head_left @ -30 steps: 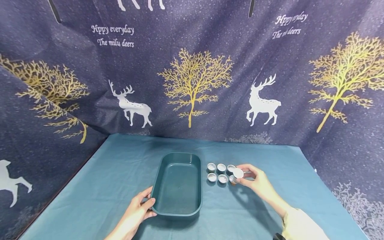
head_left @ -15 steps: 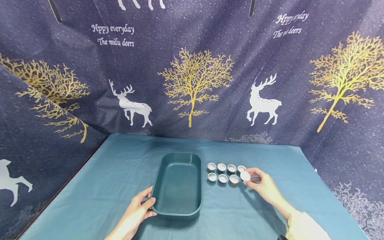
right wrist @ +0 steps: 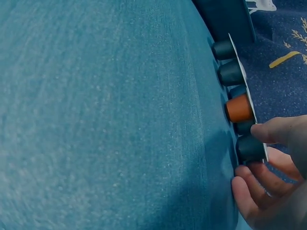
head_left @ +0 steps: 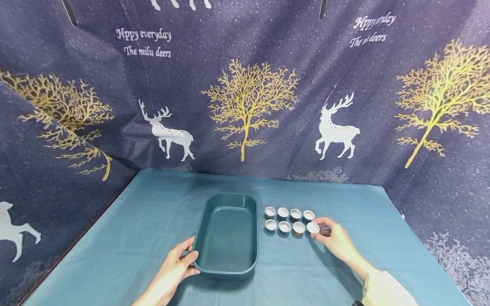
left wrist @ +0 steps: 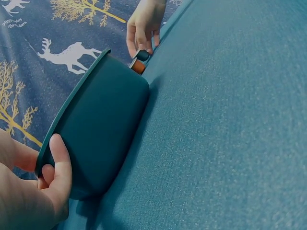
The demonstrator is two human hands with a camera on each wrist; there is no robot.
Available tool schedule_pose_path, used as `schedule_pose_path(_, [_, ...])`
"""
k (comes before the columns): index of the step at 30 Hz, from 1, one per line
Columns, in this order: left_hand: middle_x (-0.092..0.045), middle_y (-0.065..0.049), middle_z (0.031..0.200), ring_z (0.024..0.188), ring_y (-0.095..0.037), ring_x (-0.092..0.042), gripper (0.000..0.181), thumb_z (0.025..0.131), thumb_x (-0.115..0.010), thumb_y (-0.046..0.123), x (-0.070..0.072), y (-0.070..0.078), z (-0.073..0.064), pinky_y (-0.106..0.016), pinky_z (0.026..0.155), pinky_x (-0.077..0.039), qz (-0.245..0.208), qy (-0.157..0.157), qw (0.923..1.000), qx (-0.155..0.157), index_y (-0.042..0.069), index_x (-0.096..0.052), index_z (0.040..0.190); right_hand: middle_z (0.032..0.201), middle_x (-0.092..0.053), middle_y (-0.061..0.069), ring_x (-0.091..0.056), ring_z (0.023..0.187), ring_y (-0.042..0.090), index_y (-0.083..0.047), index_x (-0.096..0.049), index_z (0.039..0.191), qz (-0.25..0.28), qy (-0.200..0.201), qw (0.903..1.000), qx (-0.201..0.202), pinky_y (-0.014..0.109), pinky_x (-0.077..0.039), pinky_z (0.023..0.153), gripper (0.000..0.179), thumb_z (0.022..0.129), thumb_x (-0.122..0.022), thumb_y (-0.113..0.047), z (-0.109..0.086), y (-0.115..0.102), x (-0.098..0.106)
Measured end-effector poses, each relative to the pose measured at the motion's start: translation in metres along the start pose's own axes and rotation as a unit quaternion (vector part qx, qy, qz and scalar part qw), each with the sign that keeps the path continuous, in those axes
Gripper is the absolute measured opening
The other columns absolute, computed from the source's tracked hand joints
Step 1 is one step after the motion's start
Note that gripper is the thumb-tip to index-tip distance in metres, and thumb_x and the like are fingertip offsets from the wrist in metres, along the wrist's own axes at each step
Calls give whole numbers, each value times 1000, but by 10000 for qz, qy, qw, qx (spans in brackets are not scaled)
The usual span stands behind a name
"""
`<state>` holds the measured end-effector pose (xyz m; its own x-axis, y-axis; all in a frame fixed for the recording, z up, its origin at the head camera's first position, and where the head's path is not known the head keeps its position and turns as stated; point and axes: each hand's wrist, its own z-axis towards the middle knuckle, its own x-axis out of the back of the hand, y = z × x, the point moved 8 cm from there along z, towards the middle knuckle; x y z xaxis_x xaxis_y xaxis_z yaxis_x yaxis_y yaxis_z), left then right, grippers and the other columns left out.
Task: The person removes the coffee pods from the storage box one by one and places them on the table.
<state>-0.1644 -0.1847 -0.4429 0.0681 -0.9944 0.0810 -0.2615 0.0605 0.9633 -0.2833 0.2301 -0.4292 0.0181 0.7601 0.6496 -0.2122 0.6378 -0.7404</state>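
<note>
My left hand [head_left: 174,270] grips the rim and wall of a dark green rectangular tub [head_left: 257,238] at its near left corner. In the left wrist view the thumb lies against the outside of the tub [left wrist: 108,105]. Right of the tub stand two rows of small coffee capsules, foil lids up. At the right end of the near row, my right hand [head_left: 334,238] pinches a coffee capsule [head_left: 313,228] by its edge. This capsule [right wrist: 250,148] looks dark in the right wrist view and stands at table level. Beside it is an orange coffee capsule [right wrist: 239,108].
A blue-green cloth [head_left: 291,272] covers the table. A dark curtain [head_left: 268,34] printed with deer and trees hangs behind and beside it. The far-row coffee capsule [head_left: 308,215] stands just behind the pinched one.
My right hand has moved right and down with the coffee capsule, bringing it to the near row's right end. Capsules it covered before now show. The left hand and tub stay put.
</note>
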Motion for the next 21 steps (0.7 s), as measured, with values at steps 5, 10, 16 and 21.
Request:
schedule_pose_path(5, [-33,-16,121,91,-23,-57,56,101,-48,7,0,2,0,-35,73,-57,-3,-28,10000,-18,-5,-29,152,106,-73,16,-72,86,13,-3,-65,117,20,-19,10000,52,17,-54,74,37,82,-76,-5,1,0,-1])
schedule_pose_path(10, [-32,-15,120,90,-24,-55,56,101,-48,6,1,3,-1,-35,73,-57,11,-17,10000,-4,-5,-28,152,105,-73,15,-71,85,10,-3,-65,117,-72,-8,9999,84,17,-54,73,37,82,-77,-4,1,1,-1])
schedule_pose_path(16, [-33,-14,117,90,-23,-58,54,101,-48,6,1,4,0,-34,72,-57,-7,-11,10000,-58,-4,-31,152,103,-74,12,-71,84,11,-5,-66,117,-248,121,9994,204,20,-54,76,38,81,-78,-5,0,-1,0])
schedule_pose_path(21, [-34,-13,115,88,-22,-56,55,101,-49,6,0,3,0,-34,70,-57,65,42,9999,-94,-6,-31,151,104,-74,11,-73,87,17,-7,-65,118,-314,139,9986,403,23,-55,78,40,80,-79,-5,-4,-3,1])
